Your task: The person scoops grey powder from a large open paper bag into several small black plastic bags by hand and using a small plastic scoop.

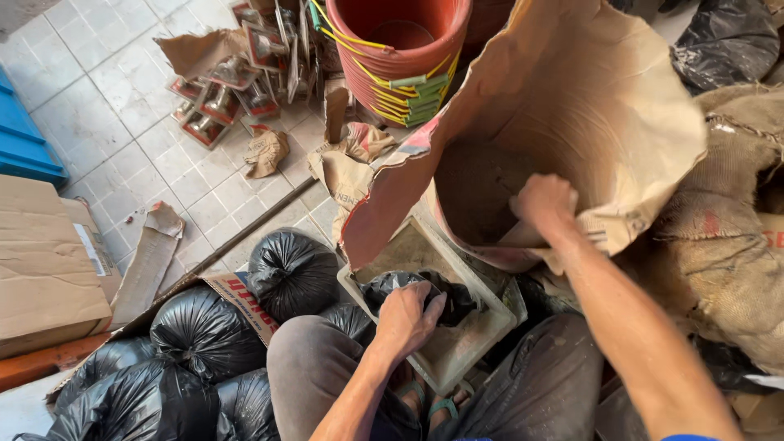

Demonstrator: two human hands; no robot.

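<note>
1. The large tan paper sack (572, 106) looks matt, creased and dusty, with dull grey powder (474, 188) inside.
2. Below the sack, the thin black plastic bag (433, 290) is glossy and crinkled; the knotted black plastic bags (204, 335) further left shine the same.
3. The square grey tray (469, 331) under it looks rough and powder-coated.
4. Right of the sack, brown burlap sacking (727, 237) is coarse-woven.
5. Above it, stacked red plastic buckets (400, 49) look smooth.

We find little free room near us: tied black bags (204, 331) crowd the left, burlap sacks (727, 245) wall off the right, and the wide paper sack (572, 106) fills the middle above the square tray (469, 335). Beyond, stacked red buckets (400, 57) block the way; only the tiled floor (122, 106) lies open.
</note>
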